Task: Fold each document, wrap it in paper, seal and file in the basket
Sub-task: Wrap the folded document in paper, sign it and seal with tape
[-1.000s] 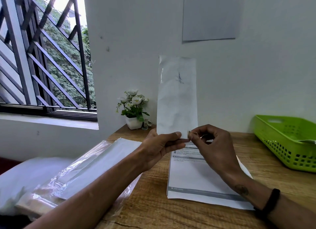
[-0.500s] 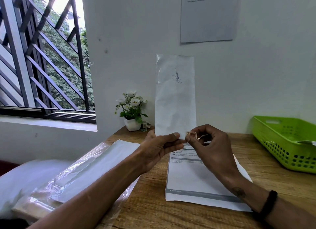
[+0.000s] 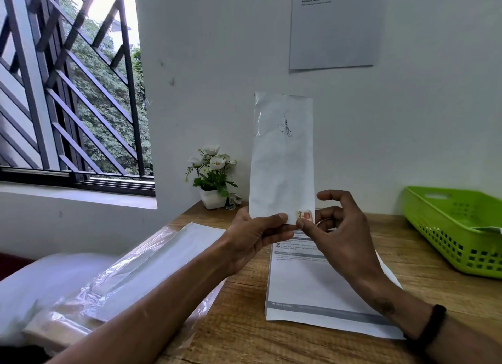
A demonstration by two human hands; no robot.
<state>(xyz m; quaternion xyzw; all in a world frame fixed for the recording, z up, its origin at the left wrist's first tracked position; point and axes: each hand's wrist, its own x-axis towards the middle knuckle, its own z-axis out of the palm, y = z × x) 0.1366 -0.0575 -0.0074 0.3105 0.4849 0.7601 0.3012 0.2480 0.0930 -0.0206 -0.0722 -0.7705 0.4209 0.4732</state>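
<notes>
Left hand pinches the bottom edge of the wrapped document, held upright above the desk near its back edge, w/ right hand thumb pressing a small sticker onto its bottom right corner, other fingers loosely curled. To seal well, I'd say: keep the left pinch firm so the wrap can't slip, rub the sticker flat across the flap edge, check no corner lifts, then file it. Count: 1 wrapped document in hand, 1 stack of printed sheets lying mid-desk, 1 plastic pack of paper at the left edge, 1 green basket at the right edge w/ a bit of paper showing inside, 1 flower pot at the back.
</notes>
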